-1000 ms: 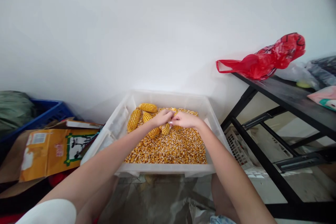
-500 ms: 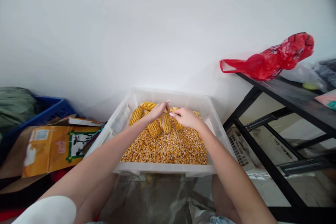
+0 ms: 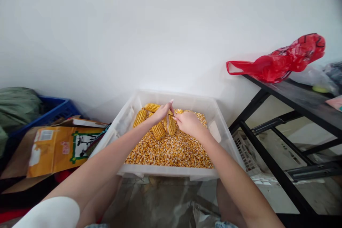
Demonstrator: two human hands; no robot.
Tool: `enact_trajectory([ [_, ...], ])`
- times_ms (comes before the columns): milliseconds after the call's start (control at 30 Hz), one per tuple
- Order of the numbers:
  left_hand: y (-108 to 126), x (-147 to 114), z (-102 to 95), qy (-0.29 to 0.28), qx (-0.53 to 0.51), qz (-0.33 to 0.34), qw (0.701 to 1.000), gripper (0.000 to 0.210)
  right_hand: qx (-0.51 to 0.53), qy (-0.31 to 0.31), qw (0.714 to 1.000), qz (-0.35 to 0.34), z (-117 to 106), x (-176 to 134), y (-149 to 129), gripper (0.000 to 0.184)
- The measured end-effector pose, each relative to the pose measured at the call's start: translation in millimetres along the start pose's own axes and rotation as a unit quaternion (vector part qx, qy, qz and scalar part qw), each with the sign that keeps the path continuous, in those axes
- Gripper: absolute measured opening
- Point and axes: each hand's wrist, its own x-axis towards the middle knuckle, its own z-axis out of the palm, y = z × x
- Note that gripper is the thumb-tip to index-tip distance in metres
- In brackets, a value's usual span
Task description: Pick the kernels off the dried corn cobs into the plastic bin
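My left hand (image 3: 162, 112) is closed around the upper end of a partly shelled ear of corn (image 3: 171, 128), whose lower part shows bare strips between the kernel rows. My right hand (image 3: 188, 123) is closed on a thin pointed tool (image 3: 171, 114). Its dark shaft reaches across to the left fingers, and its handle is hidden in my palm. Whole ears of corn (image 3: 140, 117) lie on the left in a clear plastic bin (image 3: 171, 170), beside and below my left hand. Loose corn kernels (image 3: 168, 151) cover the bottom under both hands.
A black-framed table (image 3: 315, 103) on the right holds a red plastic bag (image 3: 275, 66). Beneath it is a white slotted basket (image 3: 245, 155). Flattened orange cardboard (image 3: 58, 149) and a blue crate (image 3: 57, 110) sit at left. A white wall (image 3: 171, 35) rises behind the bin.
My right hand has turned over slightly, hiding the tool's handle, and stays close to my left fingers. The whole view has shifted slightly.
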Motion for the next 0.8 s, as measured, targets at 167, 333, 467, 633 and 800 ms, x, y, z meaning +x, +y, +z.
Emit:
enact_trajectory([
  [167,0.7,-1.5,-2.1,-0.020,0.010,0.017,1.000,0.059,0.129,-0.002,0.991,-0.035,7.8,3.2,21.8,0.032],
  [333,4.0,-3.0,-4.4,-0.041,0.024,0.022,0.999,0.059,0.201,0.004,0.978,-0.047,12.7,5.1,29.2,0.031],
  [467,5.8,-4.3,-6.0,-0.045,0.020,0.017,0.999,0.061,0.212,0.025,0.976,-0.036,12.6,5.1,27.6,0.032],
  [633,3.5,-3.1,-7.5,-0.039,0.009,0.000,0.999,0.061,0.219,0.026,0.975,-0.026,7.1,3.0,27.6,0.029],
  [800,3.7,-2.5,-7.3,-0.038,0.012,0.004,0.999,0.058,0.208,0.020,0.977,-0.028,5.3,2.5,26.6,0.030],
])
